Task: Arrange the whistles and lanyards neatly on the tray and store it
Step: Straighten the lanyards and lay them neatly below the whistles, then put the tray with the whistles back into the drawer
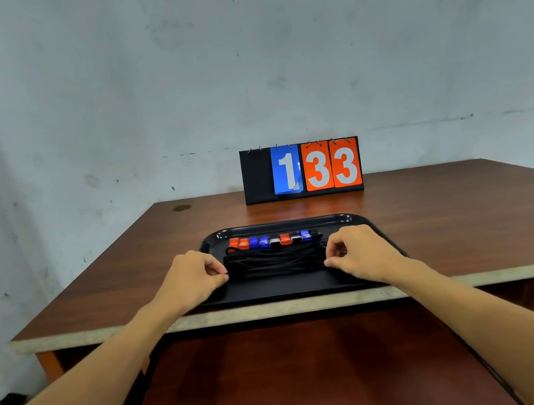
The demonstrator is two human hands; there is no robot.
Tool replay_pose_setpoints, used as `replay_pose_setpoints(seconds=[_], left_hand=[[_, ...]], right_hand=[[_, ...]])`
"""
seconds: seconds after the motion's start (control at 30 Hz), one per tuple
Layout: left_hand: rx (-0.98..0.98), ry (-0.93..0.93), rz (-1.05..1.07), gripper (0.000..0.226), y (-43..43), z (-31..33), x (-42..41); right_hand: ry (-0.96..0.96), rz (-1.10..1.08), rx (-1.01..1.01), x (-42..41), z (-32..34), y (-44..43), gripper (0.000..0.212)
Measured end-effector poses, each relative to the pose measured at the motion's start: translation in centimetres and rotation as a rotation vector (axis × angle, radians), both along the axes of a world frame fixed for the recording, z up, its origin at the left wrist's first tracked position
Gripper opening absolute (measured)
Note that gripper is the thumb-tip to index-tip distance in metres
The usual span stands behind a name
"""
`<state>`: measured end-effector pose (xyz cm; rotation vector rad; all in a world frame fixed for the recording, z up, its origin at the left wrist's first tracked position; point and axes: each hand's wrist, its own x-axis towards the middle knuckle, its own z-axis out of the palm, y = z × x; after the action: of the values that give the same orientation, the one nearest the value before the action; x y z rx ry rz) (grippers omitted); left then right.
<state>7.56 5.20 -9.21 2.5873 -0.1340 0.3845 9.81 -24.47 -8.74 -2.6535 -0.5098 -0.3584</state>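
A black tray lies on the wooden table near its front edge. Across the tray's far half runs a row of several whistles in orange, blue, white and black. In front of them lies a flat bundle of black lanyards, stretched left to right. My left hand pinches the bundle's left end with thumb and fingers. My right hand pinches its right end the same way. Both forearms reach in from the bottom corners.
A flip scoreboard showing 1 and 33 stands at the table's far edge against the wall. Below the tabletop an open drawer with a reddish bottom juts toward me. A small round hole marks the far left corner.
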Motion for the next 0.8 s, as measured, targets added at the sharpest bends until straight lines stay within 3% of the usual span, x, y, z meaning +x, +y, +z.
replay_pose_setpoints(seconds=[0.3, 0.8], left_hand=[[-0.001, -0.025, -0.004, 0.014, -0.4, 0.5, -1.0], [-0.232, -0.091, 0.174, 0.02, -0.2, 0.4, -0.8]], right_hand=[[-0.011, 0.016, -0.005, -0.5, 0.0, -0.3, 0.005], [-0.074, -0.132, 0.1, -1.4, -0.2, -3.3, 0.013]])
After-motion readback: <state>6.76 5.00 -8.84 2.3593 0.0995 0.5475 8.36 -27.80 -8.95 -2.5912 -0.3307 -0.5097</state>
